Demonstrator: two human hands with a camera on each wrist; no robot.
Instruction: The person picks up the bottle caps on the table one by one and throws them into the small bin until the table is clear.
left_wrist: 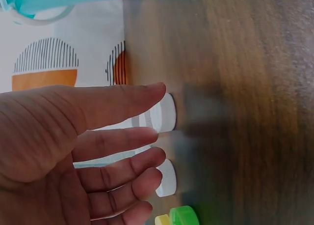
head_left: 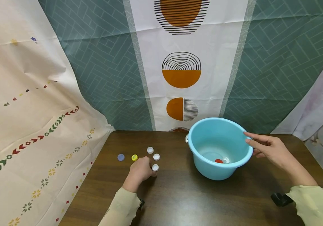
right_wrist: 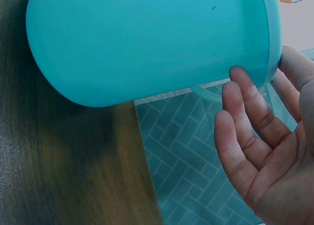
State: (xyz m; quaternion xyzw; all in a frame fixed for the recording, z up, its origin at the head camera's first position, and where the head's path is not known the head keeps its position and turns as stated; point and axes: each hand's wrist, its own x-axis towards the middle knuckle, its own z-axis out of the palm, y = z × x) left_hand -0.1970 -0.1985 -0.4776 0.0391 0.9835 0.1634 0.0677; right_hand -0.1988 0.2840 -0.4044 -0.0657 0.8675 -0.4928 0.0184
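My left hand [head_left: 141,171] is low over the table, its thumb and fingertips beside a white bottle cap [head_left: 155,167]. In the left wrist view that hand's fingers are loosely extended, and a white cap [left_wrist: 168,112] shows just past the gap between thumb and index finger. Two more white caps [head_left: 150,150] lie behind it. A yellow cap [head_left: 134,157] and a blue cap [head_left: 121,157] are to the left. At the right, my right hand [head_left: 271,150] holds the rim of a light blue bucket [head_left: 206,166], thumb over the edge. Inside are a red cap [head_left: 219,161] and a whitish cap [head_left: 226,160].
A green cap [left_wrist: 184,216] shows at the lower edge of the left wrist view. The dark wooden table [head_left: 184,201] meets a patterned curtain [head_left: 107,78] at the back. Cream cloth [head_left: 37,141] hangs along the left side. A handle joint [head_left: 187,138] juts from the bucket's left.
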